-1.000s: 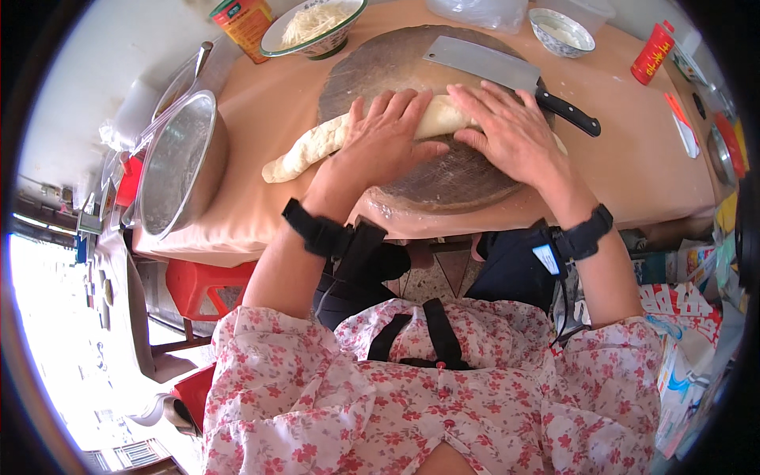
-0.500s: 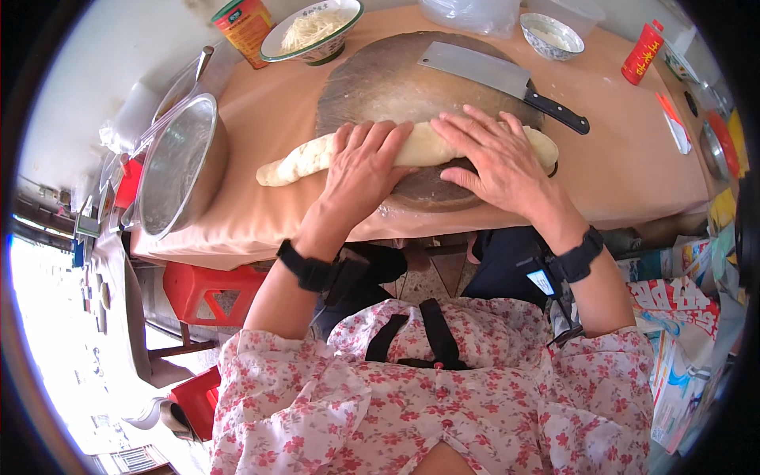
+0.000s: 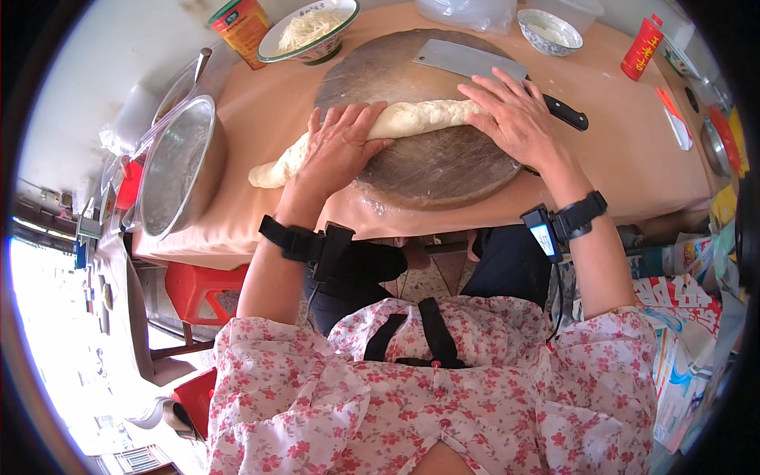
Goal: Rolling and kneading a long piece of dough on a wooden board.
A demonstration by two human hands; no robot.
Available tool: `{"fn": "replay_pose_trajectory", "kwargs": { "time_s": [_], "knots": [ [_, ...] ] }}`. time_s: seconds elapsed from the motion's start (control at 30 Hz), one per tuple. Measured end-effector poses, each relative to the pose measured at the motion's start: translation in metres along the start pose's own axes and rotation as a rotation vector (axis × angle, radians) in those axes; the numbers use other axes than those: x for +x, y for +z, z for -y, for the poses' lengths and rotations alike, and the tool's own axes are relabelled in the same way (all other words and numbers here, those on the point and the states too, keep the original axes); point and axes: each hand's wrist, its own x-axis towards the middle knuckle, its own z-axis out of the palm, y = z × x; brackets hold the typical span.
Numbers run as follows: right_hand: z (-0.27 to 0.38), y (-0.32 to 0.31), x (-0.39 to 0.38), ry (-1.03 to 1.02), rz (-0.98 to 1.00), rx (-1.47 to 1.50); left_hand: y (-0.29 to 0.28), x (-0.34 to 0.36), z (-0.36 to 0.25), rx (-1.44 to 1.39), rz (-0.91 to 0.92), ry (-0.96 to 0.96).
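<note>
Across the upper half of the frame, a table [image 3: 649, 174] with a smooth peach covering bears a round, scuffed wooden board [image 3: 443, 162]. A pale, lumpy dough roll [image 3: 419, 119] crosses it, overhanging its left edge; its middle sits higher in the frame than half a second ago. A flat steel cleaver [image 3: 467, 57] lies beyond. The left hand [image 3: 339, 150] and right hand [image 3: 518, 123] rest open on the roll, gripping nothing; they have spread apart, apparently shifting the pressure outward.

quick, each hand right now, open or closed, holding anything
Left hand: open, palm down on the dough roll, not grasping it.
Right hand: open, palm down over the roll's right end, grasping nothing.
</note>
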Motion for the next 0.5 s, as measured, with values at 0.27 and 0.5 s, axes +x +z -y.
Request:
{"fn": "replay_pose_trajectory", "kwargs": {
  "time_s": [0.27,0.5],
  "knots": [
    [0.038,-0.025,-0.041,0.009,-0.001,0.127,0.005,-0.041,-0.024,0.045,-0.053,-0.045],
    [0.046,-0.034,-0.048,0.001,0.009,0.089,0.009,-0.042,-0.039,0.05,-0.122,-0.064]
  ]
}}
